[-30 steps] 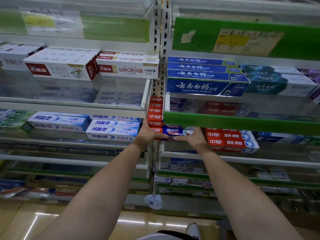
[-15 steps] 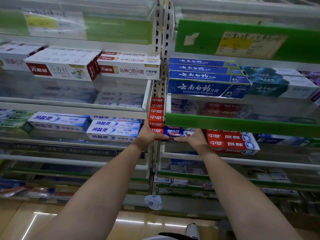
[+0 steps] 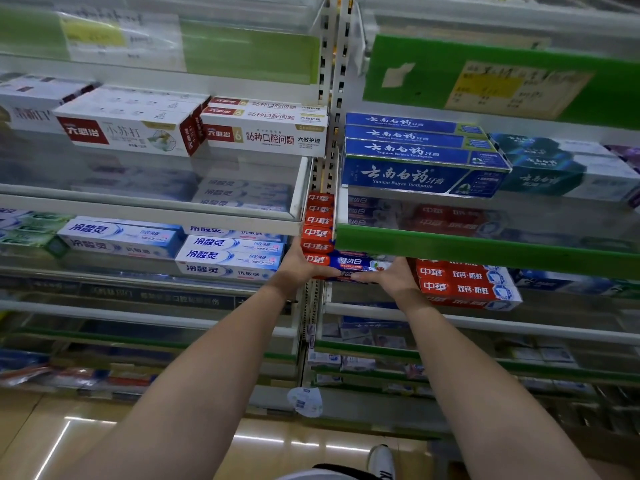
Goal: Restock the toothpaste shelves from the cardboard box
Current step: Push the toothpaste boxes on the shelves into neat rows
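The toothpaste boxes (image 3: 349, 265) look like printed cardboard with a slight sheen. The shelf front (image 3: 485, 251) is smooth green plastic, and the guard panel (image 3: 156, 188) above the left shelf is clear glossy plastic. The upright post (image 3: 334, 64) looks like white-painted slotted metal. The floor (image 3: 52, 434) is polished and mirrors the lights.

Green-edged metal shelf (image 3: 485, 249) at three o'clock, bearing blue rectangular toothpaste cartons (image 3: 419, 176). Below, stacked red cardboard toothpaste boxes (image 3: 464, 284). At nine o'clock, white-railed shelf (image 3: 149, 213) under white cartons (image 3: 263, 138).
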A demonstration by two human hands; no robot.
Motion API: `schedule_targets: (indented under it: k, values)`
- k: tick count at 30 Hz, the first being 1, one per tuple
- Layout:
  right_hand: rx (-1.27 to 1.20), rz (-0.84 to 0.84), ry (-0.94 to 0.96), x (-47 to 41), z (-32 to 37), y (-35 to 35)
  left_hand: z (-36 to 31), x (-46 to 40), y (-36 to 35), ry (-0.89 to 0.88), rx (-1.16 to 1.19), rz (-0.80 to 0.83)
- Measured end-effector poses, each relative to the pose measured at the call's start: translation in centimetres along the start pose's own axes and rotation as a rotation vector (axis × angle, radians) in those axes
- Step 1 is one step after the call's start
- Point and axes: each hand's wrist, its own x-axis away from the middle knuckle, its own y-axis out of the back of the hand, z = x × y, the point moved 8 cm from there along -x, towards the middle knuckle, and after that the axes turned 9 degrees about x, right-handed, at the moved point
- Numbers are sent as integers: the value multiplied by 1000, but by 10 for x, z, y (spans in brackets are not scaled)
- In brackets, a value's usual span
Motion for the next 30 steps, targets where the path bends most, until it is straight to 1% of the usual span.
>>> schedule_targets:
  k: [10, 20, 30]
  values:
    - [17, -11, 28, -4, -3, 0, -3, 2, 1, -3, -22, -20]
    - [44, -51, 34, -2, -2, 1, -5, 5, 2, -36, -122, -66]
    - [-29, -102, 50, 3, -4, 3, -9, 9, 1, -52, -151, -118]
